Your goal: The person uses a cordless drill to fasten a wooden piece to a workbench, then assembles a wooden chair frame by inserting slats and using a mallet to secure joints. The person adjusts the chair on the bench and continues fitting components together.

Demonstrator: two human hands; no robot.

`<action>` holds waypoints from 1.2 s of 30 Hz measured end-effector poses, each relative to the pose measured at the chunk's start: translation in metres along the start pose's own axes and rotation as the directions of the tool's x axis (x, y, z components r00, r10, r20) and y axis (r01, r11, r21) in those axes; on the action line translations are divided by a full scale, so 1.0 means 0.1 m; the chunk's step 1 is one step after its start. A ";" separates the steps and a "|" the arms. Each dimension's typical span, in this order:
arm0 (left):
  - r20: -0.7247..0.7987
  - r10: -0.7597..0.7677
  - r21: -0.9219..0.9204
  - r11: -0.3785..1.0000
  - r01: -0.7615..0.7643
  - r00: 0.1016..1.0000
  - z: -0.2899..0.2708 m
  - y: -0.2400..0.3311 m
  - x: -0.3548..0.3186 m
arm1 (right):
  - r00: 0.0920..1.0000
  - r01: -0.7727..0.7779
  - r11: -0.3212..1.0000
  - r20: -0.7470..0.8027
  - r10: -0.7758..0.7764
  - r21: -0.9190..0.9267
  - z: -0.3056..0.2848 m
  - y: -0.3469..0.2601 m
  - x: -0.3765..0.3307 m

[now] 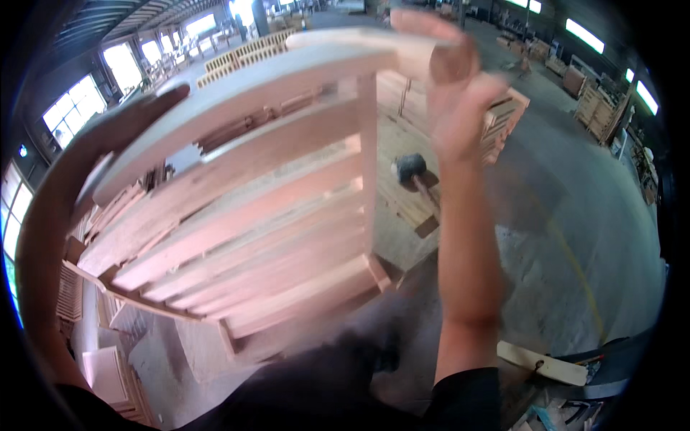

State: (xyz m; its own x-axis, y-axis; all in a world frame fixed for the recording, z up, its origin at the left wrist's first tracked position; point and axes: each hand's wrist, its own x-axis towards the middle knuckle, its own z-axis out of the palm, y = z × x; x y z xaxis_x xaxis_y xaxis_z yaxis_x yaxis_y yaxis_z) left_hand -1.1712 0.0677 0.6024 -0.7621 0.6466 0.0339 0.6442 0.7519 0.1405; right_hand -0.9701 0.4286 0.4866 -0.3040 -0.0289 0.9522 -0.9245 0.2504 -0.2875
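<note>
I hold a slatted wooden frame (266, 208), like a chair back with several pale horizontal slats, lifted high in front of me and blurred by motion. My left hand (118, 126) grips its curved top rail at the left end. My right hand (449, 79) grips the same rail at its upper right end, arm stretched up. Below the frame, on a wooden workbench (402, 144), lies a black rubber mallet (411, 169) with a wooden handle.
Stacks of similar slatted wooden parts (244, 50) fill the back of the workshop, with more piles at the left (108, 359). Pallets and crates (596, 108) stand at the right along a grey concrete floor (575, 237). A wooden offcut (543, 363) lies at lower right.
</note>
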 end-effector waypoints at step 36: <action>-0.037 -0.026 -0.595 0.804 -0.001 0.999 0.18 1.01 0.30 | 0.973 -0.024 1.000 -0.231 0.024 0.002 0.37 0.92 0.00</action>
State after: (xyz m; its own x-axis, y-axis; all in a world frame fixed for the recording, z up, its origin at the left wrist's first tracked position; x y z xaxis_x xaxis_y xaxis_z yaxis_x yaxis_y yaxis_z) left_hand -1.1279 0.1656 0.6000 -0.7807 0.6213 0.0669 0.4796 0.5271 0.7015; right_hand -1.0638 0.4159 0.4561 -0.2646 0.2019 0.9430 -0.9174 0.2486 -0.3107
